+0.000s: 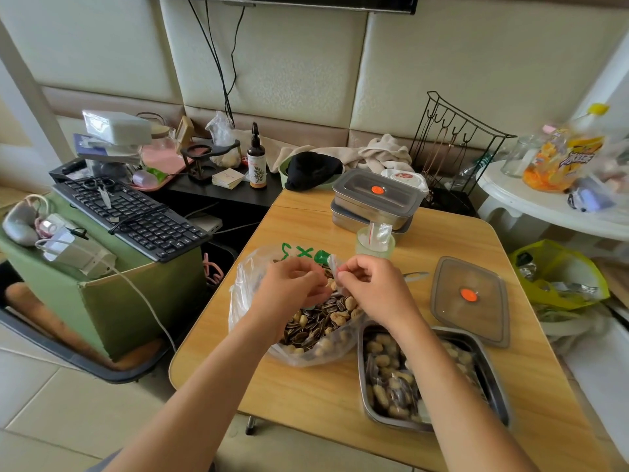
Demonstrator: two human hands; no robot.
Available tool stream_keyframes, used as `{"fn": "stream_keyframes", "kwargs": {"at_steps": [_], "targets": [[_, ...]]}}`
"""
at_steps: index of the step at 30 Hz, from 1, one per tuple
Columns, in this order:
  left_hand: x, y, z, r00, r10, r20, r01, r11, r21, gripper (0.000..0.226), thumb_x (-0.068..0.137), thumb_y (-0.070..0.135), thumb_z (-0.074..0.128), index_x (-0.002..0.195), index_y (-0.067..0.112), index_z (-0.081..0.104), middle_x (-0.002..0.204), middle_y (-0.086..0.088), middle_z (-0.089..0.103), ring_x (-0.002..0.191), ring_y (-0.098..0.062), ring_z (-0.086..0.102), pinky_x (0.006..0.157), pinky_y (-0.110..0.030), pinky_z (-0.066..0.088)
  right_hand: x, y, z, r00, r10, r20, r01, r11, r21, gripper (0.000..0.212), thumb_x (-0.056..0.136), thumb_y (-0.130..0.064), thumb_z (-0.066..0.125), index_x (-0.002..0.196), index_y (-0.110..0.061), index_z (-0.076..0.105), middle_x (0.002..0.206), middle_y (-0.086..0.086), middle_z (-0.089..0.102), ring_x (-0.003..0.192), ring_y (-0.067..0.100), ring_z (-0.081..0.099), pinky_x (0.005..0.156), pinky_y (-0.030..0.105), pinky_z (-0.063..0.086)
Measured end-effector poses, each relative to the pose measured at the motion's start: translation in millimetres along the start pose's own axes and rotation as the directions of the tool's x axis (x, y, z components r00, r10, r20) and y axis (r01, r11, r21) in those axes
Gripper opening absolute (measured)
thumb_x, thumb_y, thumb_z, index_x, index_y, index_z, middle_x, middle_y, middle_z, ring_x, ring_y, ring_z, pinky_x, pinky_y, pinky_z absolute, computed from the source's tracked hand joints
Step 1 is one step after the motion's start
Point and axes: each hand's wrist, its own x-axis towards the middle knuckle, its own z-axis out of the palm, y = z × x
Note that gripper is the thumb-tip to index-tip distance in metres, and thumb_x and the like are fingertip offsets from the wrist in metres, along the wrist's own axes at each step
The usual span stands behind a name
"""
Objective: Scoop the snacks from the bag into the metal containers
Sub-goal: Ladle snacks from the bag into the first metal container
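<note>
Open metal container [493, 376] at lower right holds peanuts and striped seeds. To its left, the left hand [289, 287] and the right hand [371, 287] both pinch the mouth of the plastic bag [245, 301] of snacks on the surface [306, 393]. Green marks on the bag are unreadable. The screen [306, 1] at top centre reads TCL.

"TCL" logo on TV [340, 3] bottom edge, green "3X"-like marks on plastic bag [242, 294], other labels illegible
</note>
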Motion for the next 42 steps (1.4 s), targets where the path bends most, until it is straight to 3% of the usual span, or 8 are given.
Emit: {"fn": "stream_keyframes", "kwargs": {"at_steps": [6,14,18,22,26,31,39,42], "targets": [[-4.3,-1.8,6.0,0.998,0.054,0.038,-0.056,0.998,0.039,0.021,0.097,0.020,0.072,0.093,0.000,0.075,0.091,-0.019,0.077,0.086,-0.030,0.078,0.081,-0.035,0.064,-1.2,-1.9,-0.6,0.998,-0.019,0.058,0.017,0.999,0.033,0.010,0.091,-0.021,0.077,0.083,-0.025,0.075,0.077,-0.007,0.076,0.075,0.009,0.071,0.070,0.029,0.060],[-2.1,-4.7,1.5,0.991,0.128,-0.035,-0.117,0.966,0.229,0.010,0.096,0.009,0.070,0.091,0.005,0.078,0.080,-0.012,0.078,0.075,-0.024,0.078,0.076,-0.037,0.065,-3.0,-2.9,-3.7,0.988,0.036,0.149,-0.057,0.989,0.139,0.010,0.096,-0.024,0.072,0.089,-0.020,0.077,0.083,0.000,0.078,0.084,0.021,0.074,0.086,0.045,0.061],[-0.3,-6.9,1.9,0.983,0.168,-0.076,-0.130,0.923,0.362,0.006,0.093,0.010,0.072,0.088,0.008,0.075,0.072,-0.006,0.077,0.069,-0.018,0.077,0.072,-0.036,0.066,-3.5,-3.6,0.5,0.998,0.016,0.063,-0.018,0.999,0.035,0.012,0.094,-0.024,0.070,0.083,-0.023,0.072,0.078,-0.006,0.073,0.075,0.008,0.068,0.071,0.027,0.055],[-0.2,-6.1,1.9,0.989,0.142,-0.047,-0.122,0.947,0.298,0.007,0.093,0.012,0.072,0.089,0.007,0.075,0.076,-0.007,0.077,0.073,-0.020,0.078,0.074,-0.038,0.066,-3.4,-7.5,2.8,0.995,-0.086,0.057,0.087,0.996,-0.015,0.005,0.095,-0.020,0.072,0.091,-0.022,0.074,0.081,-0.010,0.074,0.075,0.002,0.068,0.065,0.012,0.049],[0.0,-3.8,0.7,0.993,0.111,-0.038,-0.100,0.968,0.229,0.012,0.094,0.014,0.071,0.087,0.005,0.074,0.077,-0.011,0.077,0.075,-0.024,0.078,0.074,-0.035,0.065,-3.4,-8.5,-0.7,0.989,-0.123,0.085,0.123,0.992,0.000,0.004,0.095,-0.021,0.075,0.093,-0.022,0.078,0.079,-0.010,0.076,0.075,0.004,0.071,0.068,0.016,0.055],[0.3,-3.7,2.9,0.970,0.241,-0.039,-0.194,0.857,0.477,0.013,0.093,0.018,0.064,0.082,0.013,0.070,0.073,-0.009,0.074,0.072,-0.026,0.074,0.068,-0.041,0.063,-3.3,-8.2,-0.5,0.998,-0.005,0.058,0.001,0.997,0.071,0.010,0.095,-0.022,0.073,0.087,-0.023,0.079,0.077,-0.007,0.077,0.072,0.008,0.073,0.072,0.029,0.060],[-2.9,-5.9,8.3,0.975,0.220,0.027,-0.208,0.868,0.451,0.031,0.101,0.041,0.060,0.093,0.013,0.069,0.083,-0.005,0.075,0.069,-0.008,0.074,0.074,-0.037,0.065,-5.3,-8.4,0.2,0.996,-0.069,0.060,0.068,0.998,0.020,0.008,0.098,-0.020,0.070,0.093,-0.021,0.076,0.078,-0.006,0.076,0.071,0.006,0.072,0.066,0.021,0.058],[0.7,-8.4,5.6,0.972,0.236,0.021,-0.218,0.855,0.471,0.024,0.101,0.034,0.064,0.088,0.015,0.070,0.081,-0.003,0.075,0.070,-0.010,0.075,0.075,-0.039,0.065,-4.2,-5.3,0.5,0.998,-0.066,0.014,0.066,0.998,-0.002,0.008,0.097,-0.020,0.070,0.093,-0.022,0.077,0.080,-0.008,0.076,0.073,0.004,0.071,0.067,0.023,0.060]]}}
